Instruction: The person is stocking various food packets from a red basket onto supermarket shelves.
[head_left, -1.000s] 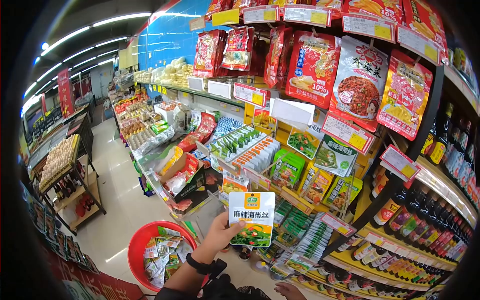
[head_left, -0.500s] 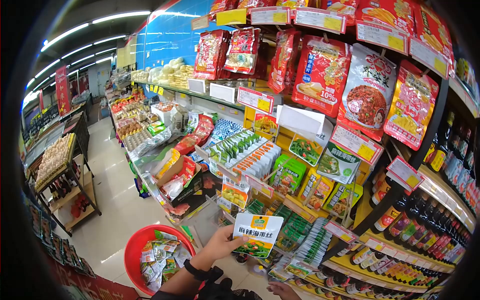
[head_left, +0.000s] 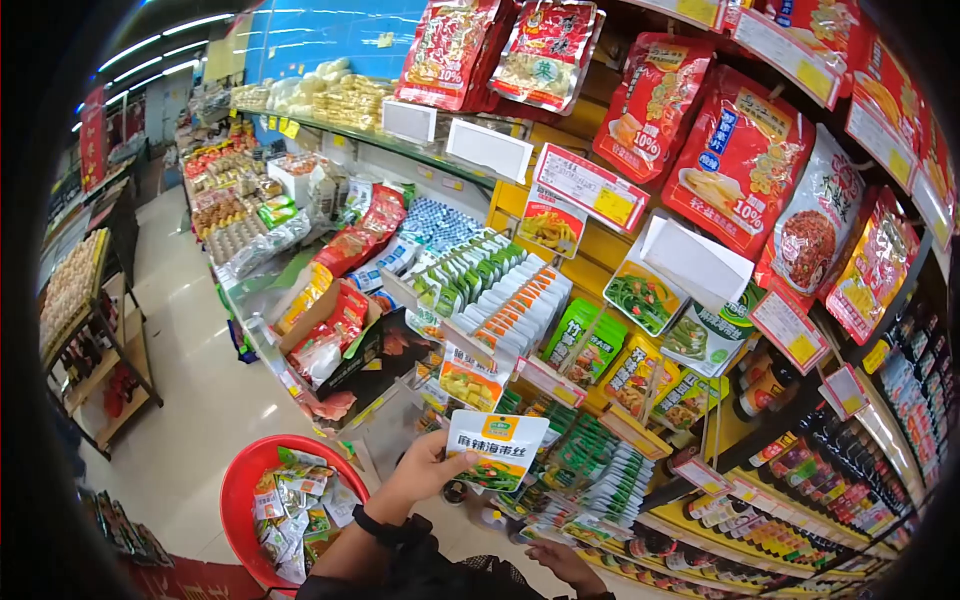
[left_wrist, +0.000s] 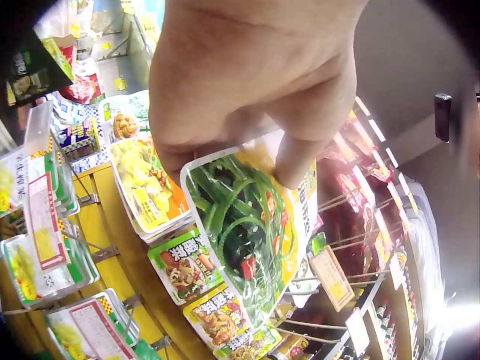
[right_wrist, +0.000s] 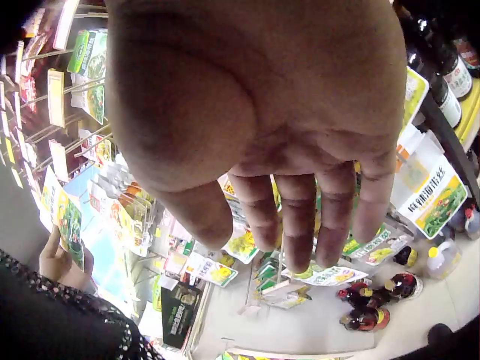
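My left hand (head_left: 420,472) pinches a flat white packet of shredded kelp (head_left: 497,450) by its left edge, thumb across the front. The packet leans back in front of the hanging rack, its printed face towards the head camera. In the left wrist view, green kelp strips and red chilli bits show on the packet (left_wrist: 244,232) below the fingers. My right hand (head_left: 562,565) is low near the bottom of the head view and holds nothing. Seen from its wrist, the right hand (right_wrist: 262,127) has its fingers extended, palm towards the camera.
A red basket (head_left: 232,480) with several packets stands on the floor at left. Ahead are rows of white packets (head_left: 500,310), green pouches (head_left: 585,342) and large red pouches (head_left: 740,165). Bottles (head_left: 830,450) line the right shelves; an egg stand (head_left: 75,290) is far left.
The head view has turned and come closer to the rack, so the basket sits further left. The kelp packet, upright before, has tilted back in my left hand. My right hand stays low.
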